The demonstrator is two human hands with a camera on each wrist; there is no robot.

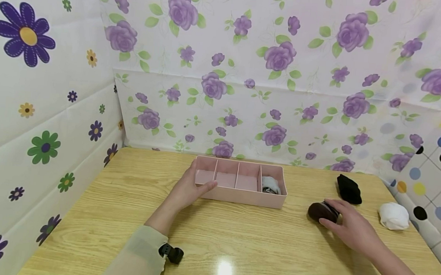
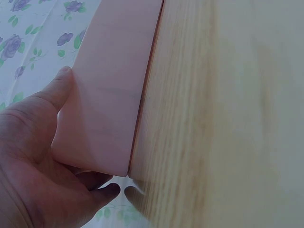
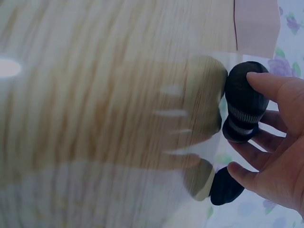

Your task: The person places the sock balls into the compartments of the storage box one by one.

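Observation:
At its left end, my left hand holds a pink box with a row of several compartments. The thumb lies at the front rim and the fingers go round the end wall. A rolled grey sock sits in the rightmost compartment. To the right of the box, my right hand grips a rolled dark sock between thumb and fingers. Ribbed grey bands show on this dark roll in the right wrist view, where it is at the tabletop.
Behind the right hand lies a folded black sock. A rolled white sock is farther right, near the table's right edge. Flowered sheets hang close behind the wooden table and along its sides.

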